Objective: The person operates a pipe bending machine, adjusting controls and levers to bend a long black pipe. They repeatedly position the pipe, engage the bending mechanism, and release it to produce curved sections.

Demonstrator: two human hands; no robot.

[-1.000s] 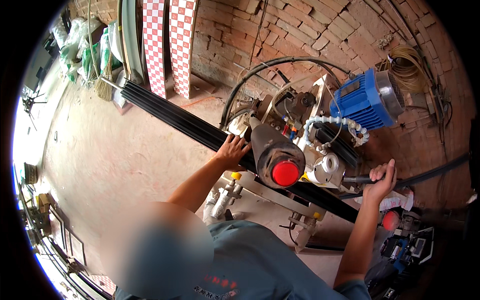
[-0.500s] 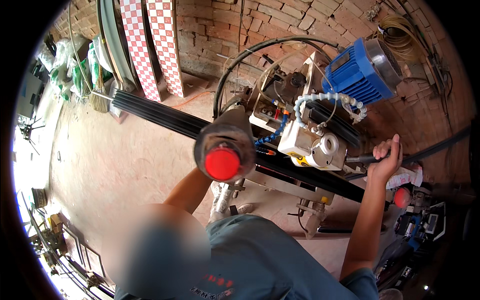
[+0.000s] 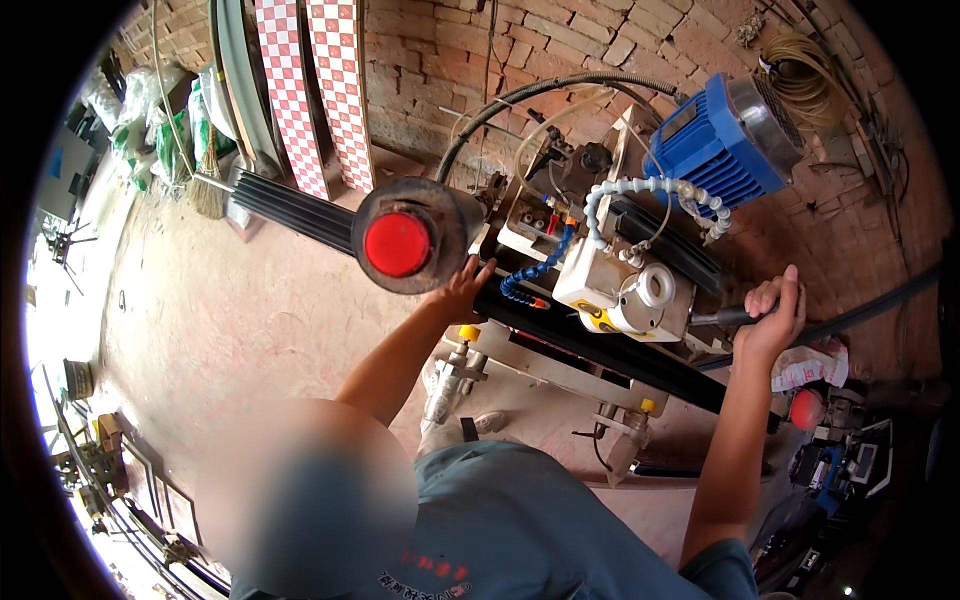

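Observation:
My right hand [image 3: 772, 318] is closed round the black grip of a lever [image 3: 737, 316] that sticks out from the right side of a white-cased machine head [image 3: 622, 300]. My left hand [image 3: 462, 288] lies on the long black bars [image 3: 300, 212] that run through the machine, its visible fingers apart. Part of that hand is hidden by a dark round post [image 3: 455, 222] with a red push button [image 3: 397, 245] on its end. In front of the machine head, a blue jointed hose [image 3: 540, 272] ends in an orange nozzle above the bars.
A blue motor [image 3: 715, 145] stands behind the machine head, against the brick wall [image 3: 560, 45]. Below the bars are clamp fittings with yellow caps [image 3: 468, 333]. Two checkered panels [image 3: 340, 95] lean at the back left, near a broom [image 3: 207, 185]. A second red button [image 3: 806, 409] is at the right.
The post with the red button now appears farther up and left. My left hand, hidden behind it before, has come into sight on the black bars. My right hand keeps its hold on the lever.

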